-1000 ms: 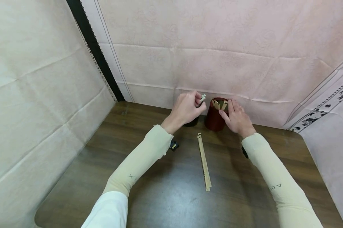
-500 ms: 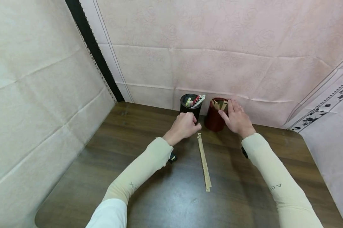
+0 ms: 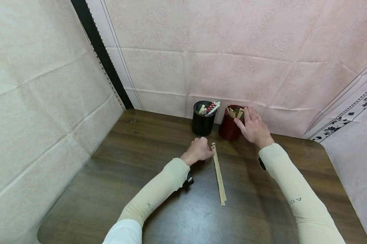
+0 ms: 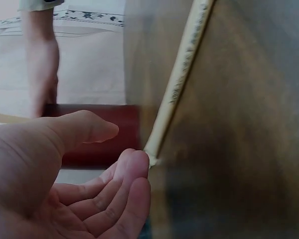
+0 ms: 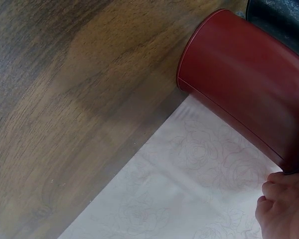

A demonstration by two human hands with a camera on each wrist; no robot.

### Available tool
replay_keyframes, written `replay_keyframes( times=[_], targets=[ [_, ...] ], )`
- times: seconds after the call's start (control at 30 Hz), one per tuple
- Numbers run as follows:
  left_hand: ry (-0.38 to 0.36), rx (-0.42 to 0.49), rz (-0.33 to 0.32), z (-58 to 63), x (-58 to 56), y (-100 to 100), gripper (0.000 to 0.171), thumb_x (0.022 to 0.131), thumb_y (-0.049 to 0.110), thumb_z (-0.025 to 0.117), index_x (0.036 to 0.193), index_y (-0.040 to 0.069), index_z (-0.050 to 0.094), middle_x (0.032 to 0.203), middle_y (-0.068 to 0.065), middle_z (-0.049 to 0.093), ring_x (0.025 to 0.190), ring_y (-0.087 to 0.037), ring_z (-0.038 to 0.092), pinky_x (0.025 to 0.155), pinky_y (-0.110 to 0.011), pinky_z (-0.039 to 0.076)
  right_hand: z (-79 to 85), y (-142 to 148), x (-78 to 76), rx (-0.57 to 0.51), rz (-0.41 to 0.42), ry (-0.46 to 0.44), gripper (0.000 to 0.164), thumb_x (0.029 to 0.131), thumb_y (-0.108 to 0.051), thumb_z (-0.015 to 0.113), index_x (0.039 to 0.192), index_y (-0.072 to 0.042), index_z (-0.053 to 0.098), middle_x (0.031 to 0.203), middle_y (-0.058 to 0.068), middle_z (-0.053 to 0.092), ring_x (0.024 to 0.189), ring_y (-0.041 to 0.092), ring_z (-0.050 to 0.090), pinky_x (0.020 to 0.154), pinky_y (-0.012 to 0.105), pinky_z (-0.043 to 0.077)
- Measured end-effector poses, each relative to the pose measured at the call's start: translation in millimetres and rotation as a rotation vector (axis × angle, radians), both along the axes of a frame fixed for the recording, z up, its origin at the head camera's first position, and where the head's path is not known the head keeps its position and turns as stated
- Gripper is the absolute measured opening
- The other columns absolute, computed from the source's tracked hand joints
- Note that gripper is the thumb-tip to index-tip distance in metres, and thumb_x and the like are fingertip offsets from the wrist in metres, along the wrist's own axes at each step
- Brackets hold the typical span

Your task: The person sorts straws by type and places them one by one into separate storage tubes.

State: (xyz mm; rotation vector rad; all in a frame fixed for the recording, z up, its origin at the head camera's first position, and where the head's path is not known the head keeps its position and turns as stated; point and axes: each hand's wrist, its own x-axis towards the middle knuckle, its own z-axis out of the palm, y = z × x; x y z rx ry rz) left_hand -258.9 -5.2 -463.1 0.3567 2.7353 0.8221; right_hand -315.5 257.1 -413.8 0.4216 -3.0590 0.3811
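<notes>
My left hand is low over the table at the far end of a long, narrow tan paper-wrapped stick. In the left wrist view its fingertips are right at the end of this printed wrapper, with thumb and fingers apart. My right hand rests at the rim of a dark red cup, its fingers straight along the right side. Several tan paper strips stand inside that cup. The right wrist view catches only part of the hand by the cup's rim.
A black cup holding several white, red and yellow-green patterned straws stands left of the red one. Behind both cups is a pale cloth wall; more cloth encloses the wooden table at the sides.
My left hand has left the straws in the black cup and come down toward me to the far end of the wrapped stick. The right hand has stayed on the red cup.
</notes>
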Motion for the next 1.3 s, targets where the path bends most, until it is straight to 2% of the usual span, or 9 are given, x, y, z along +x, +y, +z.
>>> replay_keyframes(
  times=[0.03, 0.13, 0.17, 0.2, 0.27, 0.3, 0.63, 1.0, 1.3],
  targets=[
    [-0.014, -0.008, 0.0, -5.6, -2.0, 1.2, 0.041, 0.095, 0.032, 0.075, 0.059, 0.016, 0.066, 0.056, 0.006, 0.064, 0.059, -0.016, 0.06, 0.058, -0.031, 0.051, -0.1, -0.1, 0.0, -0.001, 0.001, 0.002, 0.095, 0.11, -0.066, 0.02, 0.166, 0.008, 0.002, 0.175, 0.032, 0.003, 0.164, 0.047, 0.003, 0.134, 0.06, 0.008],
    [-0.023, -0.016, 0.021, -37.2, -15.4, 5.8, 0.032, 0.093, 0.035, 0.075, 0.066, 0.018, 0.07, 0.06, 0.007, 0.069, 0.069, -0.018, 0.066, 0.067, -0.033, 0.056, -0.3, -0.3, 0.1, -0.003, 0.003, 0.007, 0.095, 0.11, -0.066, 0.02, 0.166, 0.009, 0.003, 0.174, 0.032, 0.004, 0.164, 0.047, 0.004, 0.134, 0.06, 0.008],
    [-0.041, -0.013, 0.026, -43.9, -18.6, 7.3, 0.03, 0.093, 0.035, 0.075, 0.068, 0.018, 0.072, 0.061, 0.007, 0.07, 0.071, -0.019, 0.068, 0.07, -0.034, 0.057, -0.5, -0.3, 0.1, -0.003, 0.004, 0.009, 0.095, 0.11, -0.066, 0.02, 0.166, 0.009, 0.003, 0.174, 0.033, 0.004, 0.164, 0.047, 0.004, 0.134, 0.06, 0.008],
    [-0.071, -0.011, 0.035, -41.7, -18.4, 8.7, 0.027, 0.093, 0.033, 0.075, 0.071, 0.017, 0.073, 0.061, 0.005, 0.072, 0.071, -0.019, 0.07, 0.072, -0.035, 0.058, -0.7, -0.2, 0.1, -0.003, 0.003, 0.011, 0.094, 0.11, -0.066, 0.02, 0.166, 0.009, 0.003, 0.174, 0.033, 0.004, 0.164, 0.047, 0.004, 0.134, 0.06, 0.009],
    [-0.082, -0.005, 0.055, -57.8, -26.5, 12.0, 0.028, 0.091, 0.036, 0.076, 0.071, 0.018, 0.073, 0.057, 0.006, 0.071, 0.069, -0.017, 0.069, 0.073, -0.033, 0.057, -1.0, 0.0, 0.0, -0.002, 0.003, 0.011, 0.094, 0.11, -0.066, 0.02, 0.166, 0.008, 0.003, 0.174, 0.033, 0.005, 0.164, 0.047, 0.004, 0.134, 0.06, 0.009],
    [-0.104, -0.001, 0.059, -51.8, -23.6, 12.6, 0.029, 0.092, 0.036, 0.076, 0.071, 0.016, 0.073, 0.057, 0.005, 0.072, 0.068, -0.017, 0.07, 0.074, -0.033, 0.058, -1.0, 0.1, 0.0, -0.003, 0.002, 0.011, 0.094, 0.11, -0.066, 0.02, 0.166, 0.008, 0.003, 0.174, 0.033, 0.005, 0.164, 0.047, 0.004, 0.134, 0.06, 0.009],
    [-0.15, -0.062, 0.081, -58.7, -30.2, 21.3, 0.032, 0.091, 0.038, 0.078, 0.068, 0.016, 0.073, 0.054, 0.005, 0.071, 0.067, -0.015, 0.067, 0.074, -0.029, 0.055, -4.5, 0.4, 0.5, -0.011, -0.001, 0.01, 0.094, 0.11, -0.066, 0.02, 0.167, 0.007, 0.003, 0.175, 0.032, 0.004, 0.164, 0.047, 0.004, 0.133, 0.061, 0.01],
    [-0.159, -0.021, 0.119, -49.1, -25.7, 19.9, 0.023, 0.093, 0.03, 0.077, 0.078, 0.013, 0.07, 0.056, 0.004, 0.071, 0.053, -0.013, 0.07, 0.075, -0.03, 0.056, -3.9, 0.8, -1.0, -0.017, 0.004, 0.021, 0.093, 0.111, -0.065, 0.021, 0.166, 0.008, 0.004, 0.174, 0.032, 0.005, 0.164, 0.047, 0.005, 0.133, 0.061, 0.01],
    [-0.192, 0.006, 0.115, -33.7, -18.6, 16.7, 0.026, 0.095, 0.025, 0.075, 0.072, 0.012, 0.073, 0.058, 0.003, 0.072, 0.052, -0.013, 0.069, 0.079, -0.026, 0.057, -2.7, 0.9, -0.5, -0.023, 0.001, 0.013, 0.094, 0.11, -0.066, 0.02, 0.167, 0.007, 0.002, 0.175, 0.031, 0.004, 0.164, 0.047, 0.004, 0.133, 0.061, 0.009]
  ],
)
